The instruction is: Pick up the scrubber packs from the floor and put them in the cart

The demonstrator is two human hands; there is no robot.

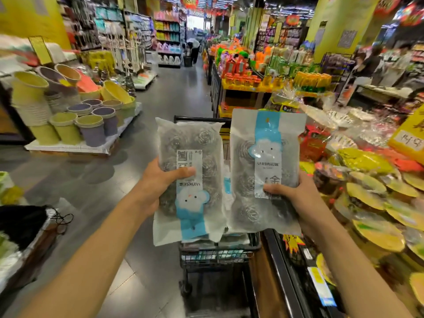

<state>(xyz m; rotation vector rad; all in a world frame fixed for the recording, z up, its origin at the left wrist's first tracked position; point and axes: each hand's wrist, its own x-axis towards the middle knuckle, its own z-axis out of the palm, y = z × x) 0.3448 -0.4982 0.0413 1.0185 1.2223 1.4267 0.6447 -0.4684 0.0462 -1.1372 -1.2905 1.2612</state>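
My left hand (pixel 160 180) grips a clear scrubber pack (pixel 202 138) of steel-wool balls with a blue cloud label, held upside down. My right hand (pixel 296 193) grips a second scrubber pack (pixel 261 157), upright, with the same label. Both packs hang side by side above a black wire shopping cart (pixel 218 255). The cart is mostly hidden behind the packs; more packs of the same kind show inside it.
Stacked yellow and purple bins (pixel 68 118) stand on a low platform at the left. A display of wrapped goods (pixel 371 180) lines the right, close beside the cart. The grey aisle floor (pixel 174 99) runs ahead. A dark bag (pixel 20 223) lies at lower left.
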